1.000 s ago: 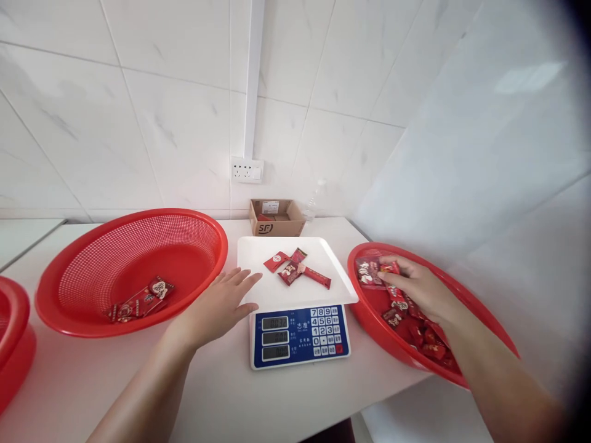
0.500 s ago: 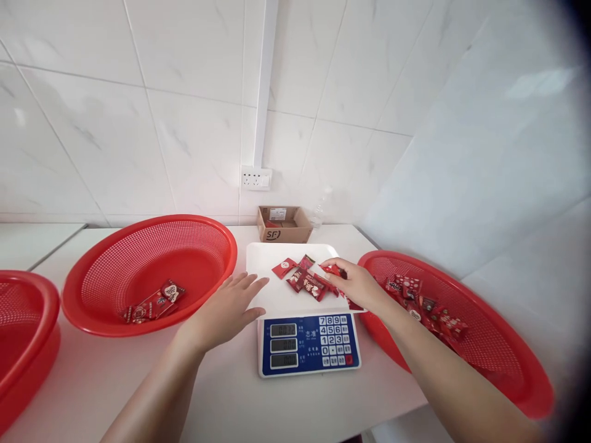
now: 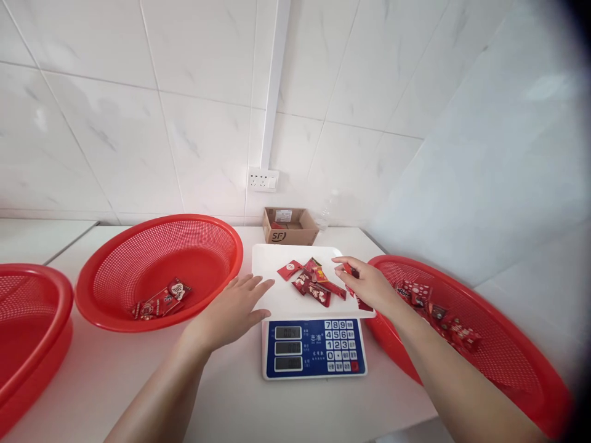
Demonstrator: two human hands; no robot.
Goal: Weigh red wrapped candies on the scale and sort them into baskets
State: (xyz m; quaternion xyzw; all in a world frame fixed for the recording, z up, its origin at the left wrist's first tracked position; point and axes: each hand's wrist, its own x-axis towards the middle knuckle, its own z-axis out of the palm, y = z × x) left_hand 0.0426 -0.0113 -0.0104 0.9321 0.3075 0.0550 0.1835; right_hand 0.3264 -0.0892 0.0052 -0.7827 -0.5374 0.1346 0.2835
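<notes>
A scale with a white pan [image 3: 272, 298] and blue keypad stands before me. Several small red snack packets [image 3: 314, 286] and a flat red card-like packet [image 3: 289, 269] lie on the pan. My right hand [image 3: 364, 284] is over the pan's right side, index finger and thumb apart at the tips; a red packet [image 3: 349, 269] shows inside its curled fingers. More red wrapper [image 3: 364, 304] shows beneath that hand, partly hidden. At the pan's left edge my left hand [image 3: 233, 311] is spread open, palm down, holding nothing. The scale's display [image 3: 288, 333] is lit with dim digits.
Left of the scale is a red basket [image 3: 96, 307] with a few packets; another red basket [image 3: 50, 344] is cut off at far left. A third basket [image 3: 521, 369] with several packets leans at right. Behind are a cardboard box [image 3: 295, 237] and a clear bottle [image 3: 325, 212].
My right hand has drawn back slightly rightwards from the pile, its index finger and thumb now apart. A red and yellow packet shows atop the pile. My left hand stays spread.
</notes>
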